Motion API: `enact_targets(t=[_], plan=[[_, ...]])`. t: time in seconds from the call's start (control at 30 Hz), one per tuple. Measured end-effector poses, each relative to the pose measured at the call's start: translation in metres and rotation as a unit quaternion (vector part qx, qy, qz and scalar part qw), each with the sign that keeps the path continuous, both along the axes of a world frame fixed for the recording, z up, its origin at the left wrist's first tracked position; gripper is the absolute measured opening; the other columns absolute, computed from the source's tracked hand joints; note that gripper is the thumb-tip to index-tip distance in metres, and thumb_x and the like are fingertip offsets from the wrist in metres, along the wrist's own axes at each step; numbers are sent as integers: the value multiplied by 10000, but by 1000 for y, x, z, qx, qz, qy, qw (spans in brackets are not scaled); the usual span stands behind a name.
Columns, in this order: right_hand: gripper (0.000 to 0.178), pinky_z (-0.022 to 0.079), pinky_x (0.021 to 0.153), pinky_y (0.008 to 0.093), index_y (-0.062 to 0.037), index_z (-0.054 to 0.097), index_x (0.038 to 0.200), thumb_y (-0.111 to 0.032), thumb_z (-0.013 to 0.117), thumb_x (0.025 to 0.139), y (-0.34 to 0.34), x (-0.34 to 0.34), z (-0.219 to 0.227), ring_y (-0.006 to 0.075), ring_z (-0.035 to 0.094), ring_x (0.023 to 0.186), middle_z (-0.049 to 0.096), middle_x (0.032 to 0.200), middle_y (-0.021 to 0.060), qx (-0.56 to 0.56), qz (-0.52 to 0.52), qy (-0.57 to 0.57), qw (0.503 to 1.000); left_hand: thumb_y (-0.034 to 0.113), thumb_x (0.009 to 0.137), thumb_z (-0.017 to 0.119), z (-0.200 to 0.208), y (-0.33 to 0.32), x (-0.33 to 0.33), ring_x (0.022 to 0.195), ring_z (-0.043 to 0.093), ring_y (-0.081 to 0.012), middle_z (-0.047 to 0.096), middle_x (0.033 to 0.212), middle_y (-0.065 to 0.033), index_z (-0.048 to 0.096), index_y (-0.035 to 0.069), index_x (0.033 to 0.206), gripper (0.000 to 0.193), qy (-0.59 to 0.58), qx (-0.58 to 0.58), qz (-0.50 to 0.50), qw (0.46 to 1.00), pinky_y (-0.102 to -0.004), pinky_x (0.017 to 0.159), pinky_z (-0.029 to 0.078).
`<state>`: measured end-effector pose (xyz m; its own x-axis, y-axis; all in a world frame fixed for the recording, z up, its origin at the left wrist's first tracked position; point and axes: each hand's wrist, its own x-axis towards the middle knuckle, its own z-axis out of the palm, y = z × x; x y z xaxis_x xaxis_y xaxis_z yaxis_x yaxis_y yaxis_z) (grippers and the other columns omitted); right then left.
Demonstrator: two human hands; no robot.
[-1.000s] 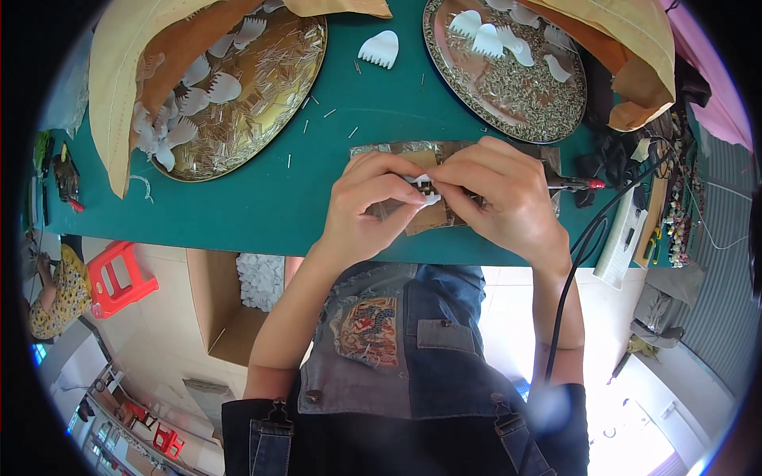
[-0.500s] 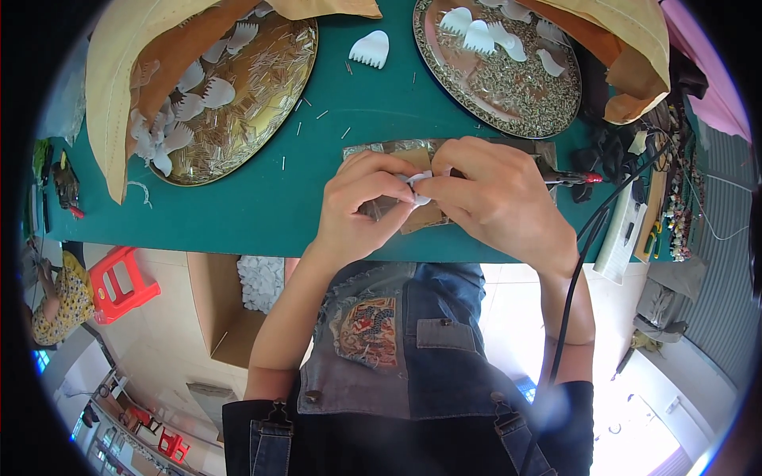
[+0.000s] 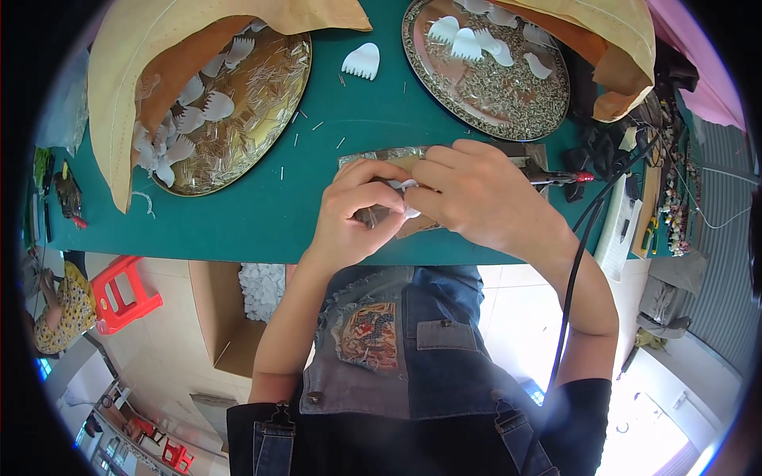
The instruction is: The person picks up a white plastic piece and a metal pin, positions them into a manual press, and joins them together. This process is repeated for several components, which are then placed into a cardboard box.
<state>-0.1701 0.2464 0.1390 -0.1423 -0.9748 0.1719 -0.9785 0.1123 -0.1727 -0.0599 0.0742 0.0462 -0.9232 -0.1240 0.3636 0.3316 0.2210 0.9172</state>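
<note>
Right now both hands meet over the foil-covered pad [image 3: 381, 156] at the near edge of the green table [image 3: 238, 214]: the left hand [image 3: 357, 210] is curled with its fingertips pinched on a small white comb-shaped piece [image 3: 407, 198], and the right hand [image 3: 484, 198] is closed over the same piece from the other side. Judging by the scene, this one is mid-work; beyond the pad, several white pieces lie on the left tray [image 3: 238, 111] and right tray [image 3: 492, 71] among metal pins, and a loose white piece [image 3: 362, 61] sits between them.
</note>
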Motion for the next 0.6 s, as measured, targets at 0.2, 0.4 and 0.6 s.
enact_targets(t=[0.2, 0.4, 0.6], plan=[[200, 509, 727, 350, -115, 708, 805, -305, 767, 788, 3, -14, -17, 190, 650, 915, 642, 925, 4, -26, 47, -27, 998, -16, 694, 799, 0, -3, 1, 884, 659, -236, 726, 1039, -66, 700, 92, 783, 172, -19, 6, -12, 1000, -360, 827, 487], [143, 511, 603, 351, -125, 691, 804, -130, 815, 734, 6, -10, -19, 218, 629, 728, 611, 802, 26, -147, -40, -280, 948, -15, 692, 801, -5, -1, 2, 893, 659, -243, 731, 1042, -69, 697, 89, 784, 173, -20, 14, -14, 1000, -364, 834, 490], [211, 447, 721, 331, -161, 743, 845, -103, 852, 674, 17, 16, -23, 187, 593, 740, 601, 784, -18, -213, -111, -120, 963, -62, 680, 792, -3, -5, 0, 930, 660, -230, 740, 1086, -113, 676, 69, 794, 209, 12, -36, -15, 999, -342, 823, 498]])
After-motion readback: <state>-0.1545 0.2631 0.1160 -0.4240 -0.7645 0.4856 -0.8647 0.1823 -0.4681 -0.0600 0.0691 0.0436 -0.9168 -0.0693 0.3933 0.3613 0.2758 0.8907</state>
